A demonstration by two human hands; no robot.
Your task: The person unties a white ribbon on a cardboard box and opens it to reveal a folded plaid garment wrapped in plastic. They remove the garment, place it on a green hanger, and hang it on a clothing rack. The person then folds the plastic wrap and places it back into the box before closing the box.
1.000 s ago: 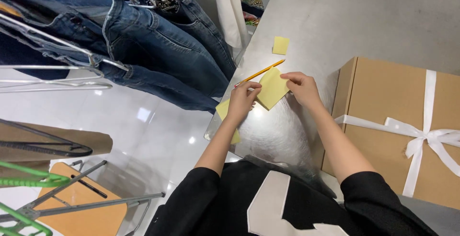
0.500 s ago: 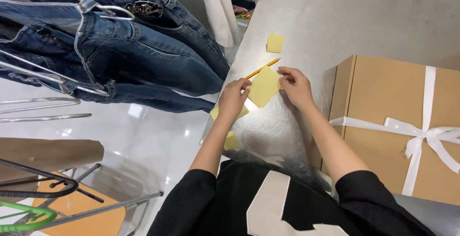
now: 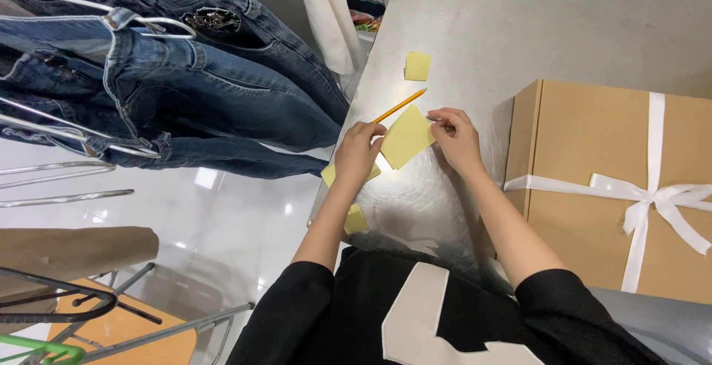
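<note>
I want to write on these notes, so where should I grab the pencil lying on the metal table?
Take the pencil at its bare upper-right half, coming from above and from the far side. It lies flat and slanted, and its lower-left end sits close by the left hand and the yellow paper square, so that end looks crowded. A pinch across the thin shaft should suit.

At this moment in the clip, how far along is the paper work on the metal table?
Looks done: a small yellow paper square lies apart beyond the yellow pencil. In hand: the left hand and right hand hold a larger yellow paper sheet by its edges. Left: two more yellow pieces wait near the table edge by the left wrist.
</note>
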